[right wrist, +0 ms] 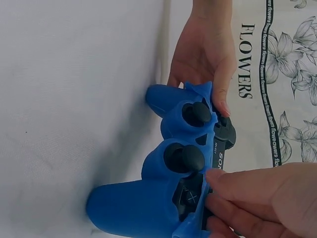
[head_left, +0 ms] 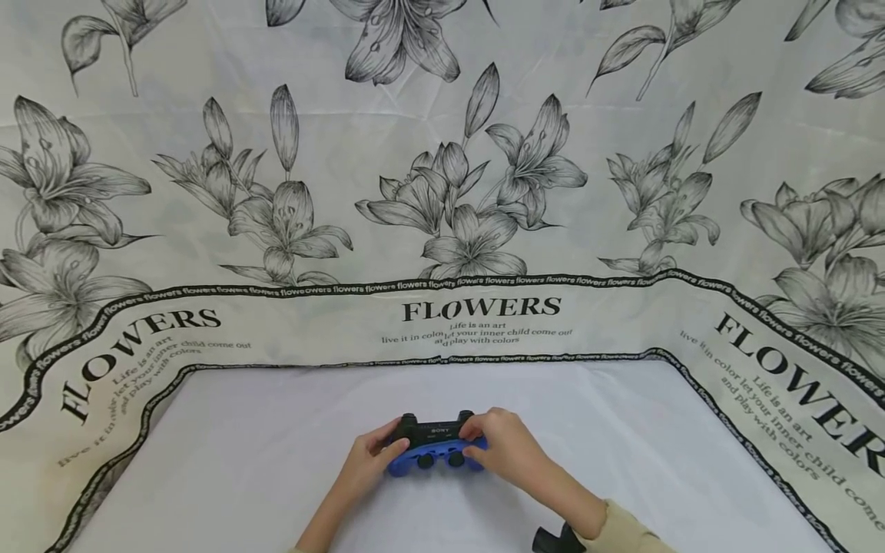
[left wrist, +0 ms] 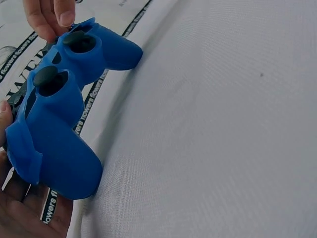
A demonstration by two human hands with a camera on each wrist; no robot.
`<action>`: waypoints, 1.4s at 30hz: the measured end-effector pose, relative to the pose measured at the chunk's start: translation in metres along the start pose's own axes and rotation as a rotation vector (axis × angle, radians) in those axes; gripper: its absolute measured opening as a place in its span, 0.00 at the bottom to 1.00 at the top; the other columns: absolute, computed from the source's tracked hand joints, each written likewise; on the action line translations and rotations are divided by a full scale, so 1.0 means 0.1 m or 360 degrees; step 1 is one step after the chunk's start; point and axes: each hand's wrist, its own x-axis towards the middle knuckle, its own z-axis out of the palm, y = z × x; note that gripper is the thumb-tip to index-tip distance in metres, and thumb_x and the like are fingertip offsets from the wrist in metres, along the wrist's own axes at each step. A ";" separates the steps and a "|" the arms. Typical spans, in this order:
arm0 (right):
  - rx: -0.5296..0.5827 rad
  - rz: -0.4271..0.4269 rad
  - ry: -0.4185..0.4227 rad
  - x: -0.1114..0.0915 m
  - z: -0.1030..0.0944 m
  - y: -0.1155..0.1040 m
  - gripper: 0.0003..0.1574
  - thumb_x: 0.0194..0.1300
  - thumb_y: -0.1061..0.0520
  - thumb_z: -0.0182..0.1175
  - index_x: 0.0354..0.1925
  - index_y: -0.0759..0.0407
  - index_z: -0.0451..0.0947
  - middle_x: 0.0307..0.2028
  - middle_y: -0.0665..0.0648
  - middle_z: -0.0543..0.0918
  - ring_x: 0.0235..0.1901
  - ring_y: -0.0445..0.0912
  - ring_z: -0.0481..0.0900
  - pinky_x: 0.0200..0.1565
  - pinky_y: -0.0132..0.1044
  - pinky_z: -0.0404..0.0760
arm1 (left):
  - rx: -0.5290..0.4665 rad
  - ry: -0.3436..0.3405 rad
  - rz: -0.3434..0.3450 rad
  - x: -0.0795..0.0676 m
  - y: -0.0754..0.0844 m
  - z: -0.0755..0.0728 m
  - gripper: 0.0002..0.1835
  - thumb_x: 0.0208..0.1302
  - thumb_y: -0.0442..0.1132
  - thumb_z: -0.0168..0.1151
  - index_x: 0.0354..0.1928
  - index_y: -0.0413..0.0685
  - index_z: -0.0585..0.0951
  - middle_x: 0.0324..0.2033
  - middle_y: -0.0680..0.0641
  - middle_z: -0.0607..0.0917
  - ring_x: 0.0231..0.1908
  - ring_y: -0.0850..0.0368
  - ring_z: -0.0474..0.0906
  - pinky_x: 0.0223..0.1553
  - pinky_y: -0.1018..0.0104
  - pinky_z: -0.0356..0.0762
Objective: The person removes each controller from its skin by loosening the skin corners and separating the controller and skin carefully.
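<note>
nearest, a beige fabric sleeve (head_left: 625, 530) on the right arm. the right hand (head_left: 508, 445), fingers bent, pinches the edge of a soft blue cover (right wrist: 131, 208) on a black plastic game controller (head_left: 434, 432); the left hand (head_left: 361, 463), thumb and fingers curled, grips its left end. the controller, between both hands, is at the white cloth-covered bench (head_left: 228, 468). beyond: pale fabric printed with grey flowers (head_left: 311, 322).

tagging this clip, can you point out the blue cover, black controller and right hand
Blue cover (left wrist: 69, 156), left wrist view: nearer grip
Black controller (head_left: 435, 435), head view: SONY-marked face
Right hand (head_left: 508, 447), head view: its back
</note>
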 end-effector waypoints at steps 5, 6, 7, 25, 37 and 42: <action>-0.0111 -0.0047 0.0019 0.01 0.04 -0.02 0.10 0.45 0.63 0.74 0.28 0.55 0.85 0.25 0.47 0.83 0.30 0.40 0.75 0.34 0.31 0.78 | -0.0017 0.0021 0.0001 -0.03 0.00 0.02 0.28 0.67 0.40 0.60 0.63 0.29 0.69 0.62 0.31 0.71 0.64 0.36 0.67 0.56 0.64 0.76; -0.0142 -0.0059 0.0028 0.01 0.05 -0.02 0.10 0.45 0.64 0.75 0.27 0.54 0.85 0.25 0.47 0.83 0.30 0.39 0.74 0.33 0.31 0.78 | -0.0023 0.0024 -0.0006 -0.04 0.00 0.02 0.28 0.66 0.41 0.60 0.63 0.29 0.69 0.62 0.31 0.71 0.64 0.36 0.67 0.57 0.63 0.76; -0.0171 -0.0074 0.0038 0.01 0.06 -0.02 0.09 0.44 0.64 0.75 0.27 0.54 0.85 0.24 0.47 0.82 0.29 0.39 0.74 0.33 0.31 0.78 | -0.0021 0.0026 -0.0004 -0.04 0.00 0.03 0.29 0.66 0.41 0.60 0.63 0.29 0.69 0.63 0.31 0.71 0.65 0.36 0.66 0.58 0.62 0.75; -0.0342 -0.0524 0.0147 0.01 0.13 0.02 0.08 0.50 0.68 0.70 0.26 0.57 0.82 0.26 0.48 0.84 0.29 0.38 0.77 0.31 0.26 0.78 | 0.0037 0.0111 0.0014 -0.08 0.03 0.09 0.29 0.66 0.43 0.60 0.64 0.33 0.69 0.64 0.34 0.71 0.65 0.37 0.66 0.59 0.55 0.72; -0.0188 -0.0453 -0.0056 0.03 0.04 0.00 0.06 0.57 0.66 0.65 0.28 0.57 0.81 0.27 0.48 0.84 0.29 0.36 0.76 0.35 0.29 0.79 | 0.0247 0.0164 0.0151 -0.11 0.02 0.12 0.29 0.66 0.45 0.61 0.62 0.32 0.71 0.61 0.33 0.75 0.61 0.36 0.71 0.55 0.55 0.76; -0.0328 -0.0576 -0.0068 0.02 0.01 -0.03 0.06 0.53 0.67 0.67 0.27 0.57 0.82 0.25 0.48 0.84 0.28 0.37 0.76 0.33 0.29 0.79 | 0.0203 0.0164 0.0153 -0.12 0.03 0.11 0.28 0.65 0.44 0.61 0.62 0.33 0.72 0.60 0.34 0.75 0.62 0.37 0.71 0.56 0.56 0.76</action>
